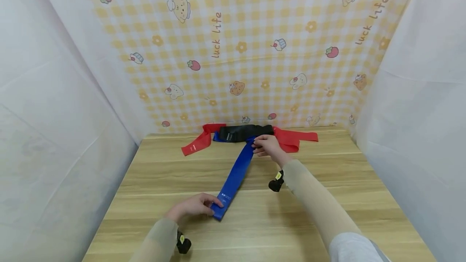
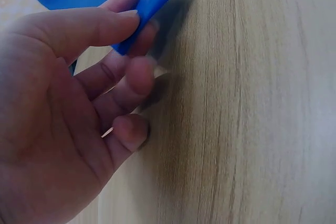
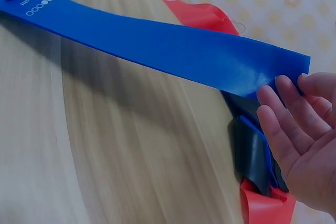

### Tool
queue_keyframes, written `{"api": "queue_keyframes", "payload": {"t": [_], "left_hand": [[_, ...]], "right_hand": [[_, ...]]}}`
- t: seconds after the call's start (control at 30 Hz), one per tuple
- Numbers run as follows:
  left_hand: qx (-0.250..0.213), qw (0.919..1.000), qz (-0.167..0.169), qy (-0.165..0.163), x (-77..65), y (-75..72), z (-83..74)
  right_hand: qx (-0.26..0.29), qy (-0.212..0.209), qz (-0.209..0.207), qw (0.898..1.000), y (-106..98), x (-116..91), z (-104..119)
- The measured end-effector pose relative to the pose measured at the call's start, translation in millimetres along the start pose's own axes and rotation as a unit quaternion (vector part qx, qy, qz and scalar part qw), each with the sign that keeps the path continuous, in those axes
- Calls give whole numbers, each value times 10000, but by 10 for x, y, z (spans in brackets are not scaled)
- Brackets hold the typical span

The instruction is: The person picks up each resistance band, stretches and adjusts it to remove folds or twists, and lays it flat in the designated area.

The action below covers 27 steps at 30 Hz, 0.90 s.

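A flat blue resistance band (image 1: 237, 173), printed "Light" with small circles, stretches diagonally between my two hands. My left hand (image 1: 196, 206) pinches its near end; in the left wrist view the thumb lies over the band's folded corner (image 2: 155, 9) with fingers beneath. At the far end my right hand (image 1: 268, 148) pinches the band between thumb and fingers, as the right wrist view shows. The band casts a shadow on the wood below it. Just behind the right hand lies a black resistance band (image 1: 244, 133), with more blue showing under it.
Red bands stick out on both sides of the black one, a left red piece (image 1: 198, 144) and a right red piece (image 1: 291, 138). They lie along the back edge of the wooden table (image 1: 160, 197), against a checked cloth (image 1: 204, 72). White sheets hang at both sides.
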<state>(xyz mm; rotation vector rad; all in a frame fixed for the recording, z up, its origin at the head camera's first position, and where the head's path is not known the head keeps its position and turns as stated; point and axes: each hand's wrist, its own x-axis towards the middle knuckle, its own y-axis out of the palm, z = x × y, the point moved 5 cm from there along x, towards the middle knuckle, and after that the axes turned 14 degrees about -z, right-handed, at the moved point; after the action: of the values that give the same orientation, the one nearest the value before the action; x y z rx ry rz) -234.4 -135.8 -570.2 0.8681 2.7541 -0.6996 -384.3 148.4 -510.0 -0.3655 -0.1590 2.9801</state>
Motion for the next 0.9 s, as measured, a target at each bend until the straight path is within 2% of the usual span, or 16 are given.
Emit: {"api": "queue_keyframes", "payload": {"t": [0.23, 0.9], "left_hand": [[-254, 9995, 106, -132, 4, 20, 39], [-234, 9996, -35, -141, -13, -27, 105]], "right_hand": [[-12, -47, 123, 9999, 144, 1, 92], [168, -402, 203, 9988, 555, 5, 286]]}}
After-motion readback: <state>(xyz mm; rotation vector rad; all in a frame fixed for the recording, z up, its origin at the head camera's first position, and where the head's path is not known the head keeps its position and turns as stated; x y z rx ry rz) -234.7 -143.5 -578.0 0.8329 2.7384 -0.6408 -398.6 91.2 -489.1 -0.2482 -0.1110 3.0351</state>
